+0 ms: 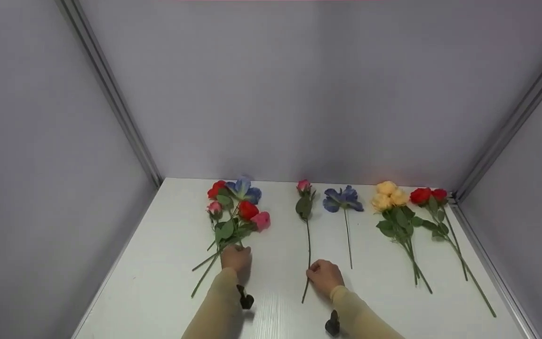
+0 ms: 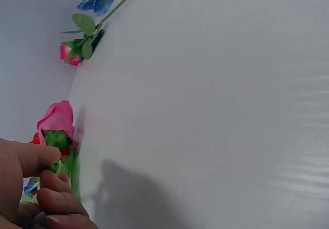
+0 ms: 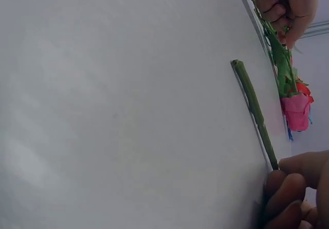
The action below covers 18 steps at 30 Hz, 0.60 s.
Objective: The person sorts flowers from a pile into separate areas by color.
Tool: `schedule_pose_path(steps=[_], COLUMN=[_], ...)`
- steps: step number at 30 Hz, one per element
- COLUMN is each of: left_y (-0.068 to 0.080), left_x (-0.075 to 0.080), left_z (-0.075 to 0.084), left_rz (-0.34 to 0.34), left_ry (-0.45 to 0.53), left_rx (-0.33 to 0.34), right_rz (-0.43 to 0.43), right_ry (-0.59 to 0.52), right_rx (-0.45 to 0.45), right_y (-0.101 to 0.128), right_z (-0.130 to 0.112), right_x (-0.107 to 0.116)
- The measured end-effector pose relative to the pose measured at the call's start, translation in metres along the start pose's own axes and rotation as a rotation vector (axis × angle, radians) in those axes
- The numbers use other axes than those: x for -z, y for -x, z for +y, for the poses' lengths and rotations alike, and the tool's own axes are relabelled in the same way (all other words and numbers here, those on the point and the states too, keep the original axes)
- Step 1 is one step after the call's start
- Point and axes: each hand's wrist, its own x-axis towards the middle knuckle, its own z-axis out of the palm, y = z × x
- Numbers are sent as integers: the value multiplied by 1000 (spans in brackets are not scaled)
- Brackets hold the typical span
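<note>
At the left, a loose bunch (image 1: 226, 228) of red, pink and blue artificial flowers lies on the white table. My left hand (image 1: 236, 259) is at its stems, thumb and finger pinching a green stem that appears to belong to the open pink rose (image 2: 56, 120). Near the middle lies a single pink rosebud (image 1: 304, 185) with dark leaves and a long stem. My right hand (image 1: 325, 275) pinches that stem low down; its cut end (image 3: 237, 63) sticks out past the fingers in the right wrist view. Just right of it rests a blue iris-like flower (image 1: 343, 198).
Farther right lie a yellow flower bunch (image 1: 388, 197) and red roses (image 1: 421, 195) with crossing stems. Grey panels (image 1: 271, 94) wall the table (image 1: 280, 287) at the back and sides. A small black device is strapped at each wrist.
</note>
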Motion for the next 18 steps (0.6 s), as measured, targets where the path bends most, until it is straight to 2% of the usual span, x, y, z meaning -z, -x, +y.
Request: schedule_pose_path(steps=[10, 15, 18], left_y=[-2, 5, 11], left_x=[12, 14, 12], left_z=[0, 11, 21], left_rz=[47, 91, 120], left_ry=[134, 195, 231], left_rx=[-28, -55, -99], right_rz=[-11, -35, -53], right_ry=[-42, -91, -127], right_rx=[15, 13, 38], right_y=[0, -2, -4], right_z=[0, -7, -16], right_x=[6, 14, 18])
